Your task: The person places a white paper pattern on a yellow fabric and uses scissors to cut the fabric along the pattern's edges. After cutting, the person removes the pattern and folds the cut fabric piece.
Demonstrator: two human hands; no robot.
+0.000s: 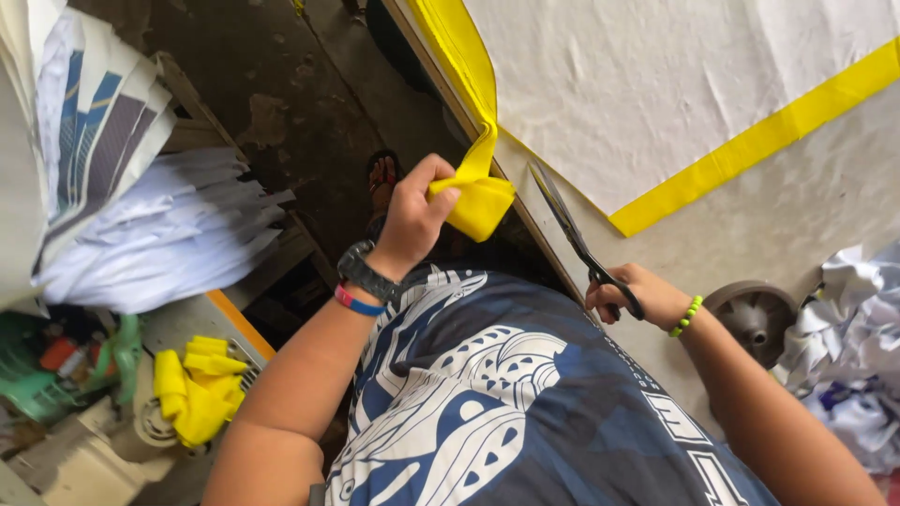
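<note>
I look down over my dark blue patterned shirt (487, 394) at the edge of one bench (750, 234), my landmark here. My left hand (412, 220) is clenched around one folded end of a yellow fabric strip (478, 192), pinching it just off the bench's near edge, above the floor. From my fist the strip runs up along that edge and out of view. A second yellow band (750, 145) lies flat on the bench, bordering one large white sheet (656, 84).

My right hand (633, 295) grips the handles of one pair of black scissors (572, 230), fingers through the loops. The blades point away from me along the bench's edge, just beside the folded yellow end, not touching it; I cannot tell whether they are parted.

On my left wrist sit one dark watch (364, 274) and one red and blue band (358, 302); on my right wrist, one green bead bracelet (686, 317).

On the bench beyond my right hand sit one round grey disc (759, 319) and a heap of crumpled white paper (853, 347). Off the bench to my left are a stack of white sheets (159, 234) and a small bundle of yellow scraps (197, 389). One sandalled foot (382, 178) shows on the floor below.
</note>
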